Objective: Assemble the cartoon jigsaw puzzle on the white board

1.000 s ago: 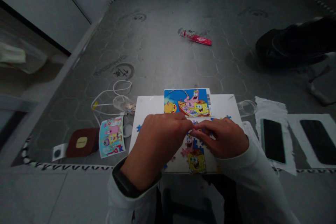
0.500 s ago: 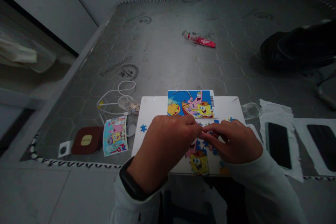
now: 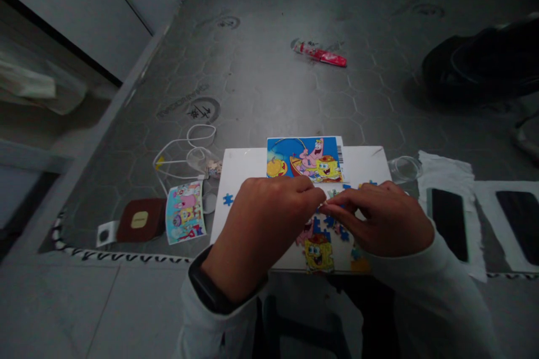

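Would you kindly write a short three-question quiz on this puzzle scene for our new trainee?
1. True or false: the red packet lies on the white board.
2. Where is the loose blue puzzle piece?
A. On the board, to the left of the left hand
B. On top of a phone
C. Beside the red packet
3. How many dark phones lie to the right of the board?

Key
1. False: it lies far beyond the board, on the grey surface.
2. A
3. Two
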`<state>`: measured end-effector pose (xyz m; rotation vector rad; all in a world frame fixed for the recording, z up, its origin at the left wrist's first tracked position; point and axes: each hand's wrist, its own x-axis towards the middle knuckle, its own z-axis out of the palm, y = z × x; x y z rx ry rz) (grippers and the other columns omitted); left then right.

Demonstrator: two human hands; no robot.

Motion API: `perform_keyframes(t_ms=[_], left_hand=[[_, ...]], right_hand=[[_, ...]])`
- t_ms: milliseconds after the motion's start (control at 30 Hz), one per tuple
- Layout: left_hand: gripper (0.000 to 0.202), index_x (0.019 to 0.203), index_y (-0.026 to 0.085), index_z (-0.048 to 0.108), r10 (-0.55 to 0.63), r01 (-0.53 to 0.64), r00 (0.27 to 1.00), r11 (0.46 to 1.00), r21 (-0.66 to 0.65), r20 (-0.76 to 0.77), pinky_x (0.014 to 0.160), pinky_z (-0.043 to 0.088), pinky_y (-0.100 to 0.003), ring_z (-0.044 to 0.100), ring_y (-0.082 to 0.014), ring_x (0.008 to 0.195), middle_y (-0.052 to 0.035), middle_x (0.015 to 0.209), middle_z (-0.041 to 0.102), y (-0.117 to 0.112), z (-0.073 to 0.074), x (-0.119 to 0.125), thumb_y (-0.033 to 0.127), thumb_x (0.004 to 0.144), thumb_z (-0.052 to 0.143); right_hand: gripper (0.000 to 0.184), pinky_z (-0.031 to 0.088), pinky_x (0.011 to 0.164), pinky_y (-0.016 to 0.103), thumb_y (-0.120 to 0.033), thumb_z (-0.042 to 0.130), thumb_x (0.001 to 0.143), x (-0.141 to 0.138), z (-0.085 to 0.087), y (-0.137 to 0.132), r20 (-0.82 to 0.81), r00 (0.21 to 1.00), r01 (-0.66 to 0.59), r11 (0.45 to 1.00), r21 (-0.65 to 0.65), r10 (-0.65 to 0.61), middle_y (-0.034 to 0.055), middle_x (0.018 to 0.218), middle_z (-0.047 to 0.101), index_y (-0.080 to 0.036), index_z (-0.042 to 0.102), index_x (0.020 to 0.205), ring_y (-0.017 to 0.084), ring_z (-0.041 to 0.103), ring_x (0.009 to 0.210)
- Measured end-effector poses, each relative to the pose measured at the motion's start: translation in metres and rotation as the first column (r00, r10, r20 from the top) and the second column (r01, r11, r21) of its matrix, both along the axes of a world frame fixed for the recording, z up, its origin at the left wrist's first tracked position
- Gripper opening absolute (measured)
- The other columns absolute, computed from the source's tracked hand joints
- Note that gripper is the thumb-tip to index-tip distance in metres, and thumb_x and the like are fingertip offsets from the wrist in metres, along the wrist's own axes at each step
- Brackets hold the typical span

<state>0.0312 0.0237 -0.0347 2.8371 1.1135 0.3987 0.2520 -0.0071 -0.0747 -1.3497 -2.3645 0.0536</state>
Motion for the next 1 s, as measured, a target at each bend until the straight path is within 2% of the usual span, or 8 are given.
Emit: perform_keyframes(t_ms=[67, 200, 267, 400, 600, 700, 867, 1000], left_hand=[[0.015, 0.087, 0.023, 0.069, 0.015, -0.015, 1.0, 1.0, -0.003, -0.008, 0.05, 0.023, -0.032, 0.069, -0.0217, 0.065, 0.0047, 0.08, 0.07, 0.0, 0.0, 0.001, 0.015, 0.084, 0.081], [0.016, 0.109, 0.025, 0.069, 0.054, -0.054, 0.998, 0.998, -0.02, 0.028, 0.051, 0.033, -0.032, 0.074, -0.0225, 0.074, 0.0037, 0.092, 0.076, -0.002, -0.002, 0.001, 0.025, 0.094, 0.074], [0.016, 0.113, 0.026, 0.067, 0.064, -0.063, 0.997, 0.998, -0.031, 0.045, 0.053, 0.037, -0.032, 0.075, -0.022, 0.077, 0.0038, 0.097, 0.077, -0.003, -0.002, 0.0, 0.029, 0.097, 0.071], [0.012, 0.112, 0.027, 0.068, 0.065, -0.064, 0.998, 0.997, -0.039, 0.022, 0.054, 0.039, -0.032, 0.075, -0.0213, 0.081, 0.0038, 0.103, 0.078, -0.002, -0.002, -0.002, 0.029, 0.1, 0.066], [0.014, 0.113, 0.025, 0.069, 0.081, -0.081, 0.997, 0.996, -0.044, 0.001, 0.055, 0.041, -0.031, 0.075, -0.0204, 0.082, 0.0011, 0.108, 0.078, 0.0, -0.003, -0.001, 0.03, 0.101, 0.065], [0.015, 0.113, 0.024, 0.07, 0.093, -0.092, 0.996, 0.994, -0.061, 0.001, 0.054, 0.042, -0.032, 0.076, -0.0217, 0.081, 0.0007, 0.107, 0.078, 0.0, -0.003, 0.0, 0.031, 0.101, 0.065], [0.013, 0.107, 0.024, 0.072, 0.112, -0.116, 0.992, 0.988, -0.106, -0.051, 0.052, 0.039, -0.033, 0.075, -0.0253, 0.076, 0.0002, 0.102, 0.079, 0.001, 0.0, 0.0, 0.031, 0.099, 0.066], [0.012, 0.105, 0.024, 0.073, 0.136, -0.159, 0.982, 0.97, -0.182, -0.132, 0.054, 0.039, -0.034, 0.076, -0.0283, 0.078, -0.0002, 0.101, 0.079, 0.003, 0.002, 0.0, 0.033, 0.097, 0.068]], right_hand=[[0.038, 0.034, 0.062, 0.03, -0.05, 0.052, 0.105, 0.002, -0.001, 0.001, 0.002, 1.0, -0.008, 1.0, -0.012, 0.008, -0.0058, 0.062, 0.067, -0.025, 0.071, 0.084, 0.011, 0.059, 0.055], [0.036, 0.033, 0.061, 0.03, -0.042, 0.048, 0.107, 0.004, 0.0, 0.003, 0.028, 0.999, -0.03, 0.999, 0.025, 0.029, -0.0038, 0.064, 0.069, -0.023, 0.071, 0.087, 0.012, 0.061, 0.056], [0.034, 0.034, 0.061, 0.03, -0.039, 0.048, 0.107, 0.002, 0.001, 0.003, 0.036, 0.999, -0.035, 0.999, 0.022, 0.034, -0.0029, 0.067, 0.072, -0.023, 0.071, 0.088, 0.012, 0.062, 0.057], [0.036, 0.034, 0.06, 0.031, -0.034, 0.044, 0.107, -0.005, 0.005, 0.002, 0.02, 1.0, -0.001, 1.0, 0.001, 0.001, -0.0006, 0.073, 0.075, -0.022, 0.07, 0.086, 0.013, 0.062, 0.057], [0.044, 0.033, 0.059, 0.032, -0.034, 0.034, 0.108, -0.014, 0.008, 0.001, -0.02, 0.998, 0.054, 0.994, -0.092, -0.056, -0.0005, 0.063, 0.069, -0.023, 0.062, 0.075, 0.015, 0.056, 0.05], [0.045, 0.033, 0.059, 0.032, -0.034, 0.034, 0.108, -0.015, 0.005, 0.0, -0.012, 0.999, 0.051, 0.994, -0.098, -0.053, -0.0008, 0.062, 0.068, -0.023, 0.059, 0.072, 0.015, 0.054, 0.05], [0.05, 0.032, 0.063, 0.034, -0.039, 0.028, 0.11, -0.018, -0.003, -0.004, -0.011, 0.995, 0.102, 0.992, -0.068, -0.103, 0.0026, 0.07, 0.073, -0.022, 0.065, 0.081, 0.016, 0.06, 0.056], [0.041, 0.031, 0.063, 0.034, -0.044, 0.041, 0.108, -0.014, -0.003, -0.004, -0.034, 0.993, 0.108, 0.99, -0.088, -0.111, 0.0008, 0.07, 0.074, -0.023, 0.071, 0.089, 0.015, 0.058, 0.056]])
